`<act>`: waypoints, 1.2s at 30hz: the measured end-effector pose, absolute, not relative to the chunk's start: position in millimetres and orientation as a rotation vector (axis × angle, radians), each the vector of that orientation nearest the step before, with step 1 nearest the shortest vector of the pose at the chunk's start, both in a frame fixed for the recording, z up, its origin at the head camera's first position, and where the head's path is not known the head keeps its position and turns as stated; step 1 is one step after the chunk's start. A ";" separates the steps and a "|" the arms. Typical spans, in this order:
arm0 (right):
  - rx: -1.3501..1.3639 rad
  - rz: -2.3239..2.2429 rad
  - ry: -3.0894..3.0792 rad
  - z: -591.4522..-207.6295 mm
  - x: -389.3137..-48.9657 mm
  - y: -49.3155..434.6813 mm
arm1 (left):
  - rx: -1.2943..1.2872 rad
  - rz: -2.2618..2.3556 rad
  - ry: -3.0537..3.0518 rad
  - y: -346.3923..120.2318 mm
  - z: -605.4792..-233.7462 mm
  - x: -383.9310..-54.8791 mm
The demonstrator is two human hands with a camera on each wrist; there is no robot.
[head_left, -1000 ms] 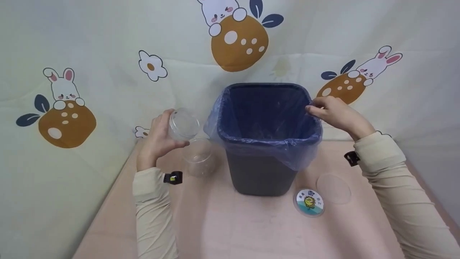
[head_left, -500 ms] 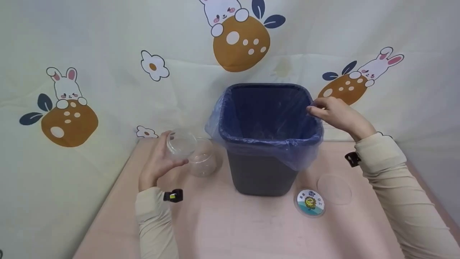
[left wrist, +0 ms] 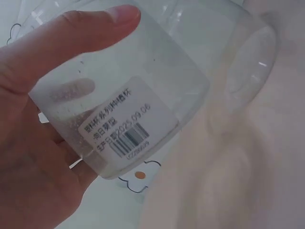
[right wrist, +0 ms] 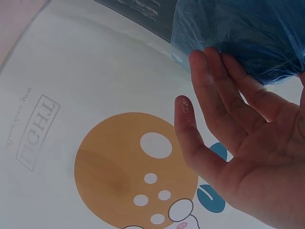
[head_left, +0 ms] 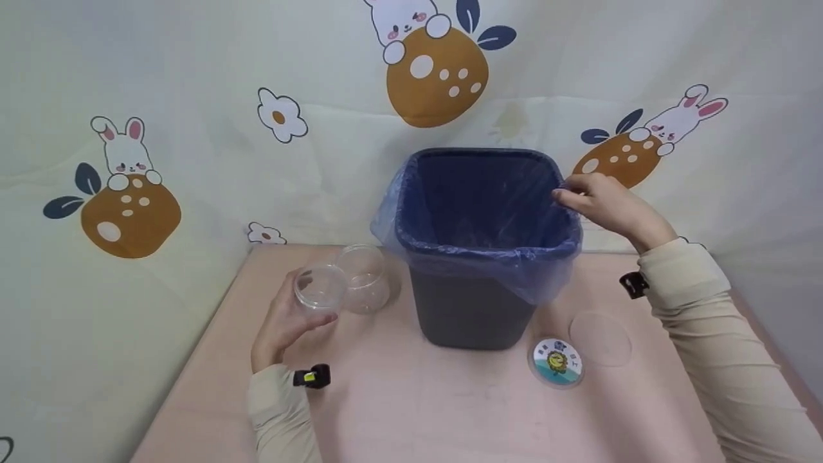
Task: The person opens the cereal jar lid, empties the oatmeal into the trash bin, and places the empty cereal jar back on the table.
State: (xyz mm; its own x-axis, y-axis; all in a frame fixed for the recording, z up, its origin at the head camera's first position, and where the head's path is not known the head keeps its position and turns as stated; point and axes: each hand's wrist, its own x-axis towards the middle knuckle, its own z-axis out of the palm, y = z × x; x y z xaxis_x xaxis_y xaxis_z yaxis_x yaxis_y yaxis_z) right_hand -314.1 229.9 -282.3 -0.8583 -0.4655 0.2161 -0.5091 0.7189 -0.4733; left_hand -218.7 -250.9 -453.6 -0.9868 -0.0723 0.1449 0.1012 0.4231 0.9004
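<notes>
My left hand (head_left: 286, 321) grips a clear plastic cup (head_left: 319, 289) whose round mouth faces up toward the head camera. In the left wrist view the thumb lies across the cup's side, and a white barcode label (left wrist: 128, 119) shows on it. Close behind, overlapping it from above, stands a second clear cup (head_left: 368, 292) on the table. My right hand (head_left: 607, 204) holds the right rim of a dark grey trash can (head_left: 472, 308) lined with a blue plastic bag (head_left: 540, 273). In the right wrist view its fingers (right wrist: 209, 86) reach along the outside of the bag.
Right of the can's base lie a round lid (head_left: 557, 363) with a sunflower picture and a clear disc-shaped lid (head_left: 601, 339). A pale curtain (head_left: 193, 193) printed with rabbits and oranges hangs behind the pink-covered table (head_left: 437, 411).
My left hand has come down and toward me with the cup, from beside the can's rim to just in front of the second cup. The right hand stays at the rim.
</notes>
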 end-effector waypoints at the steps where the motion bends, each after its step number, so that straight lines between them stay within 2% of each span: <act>1: 0.804 0.821 -2.839 -282.2 -314.2 229.7 | -0.010 -1.621 -2.514 -250.8 -456.4 -217.3; 12: 0.797 0.825 -2.853 -281.3 -313.5 230.4 | 0.077 -1.802 -2.526 -247.4 -490.9 -212.8; 20: 0.794 0.827 -2.837 -282.7 -314.0 229.6 | 0.003 -1.841 -2.553 -245.4 -503.8 -212.2; 30: 0.765 0.879 -2.835 -285.0 -313.4 229.6 | -0.034 -1.984 -2.537 -242.3 -485.8 -208.0; 36: 0.772 0.883 -2.825 -285.3 -312.8 228.9 | -0.098 -1.837 -2.602 -237.9 -462.7 -211.8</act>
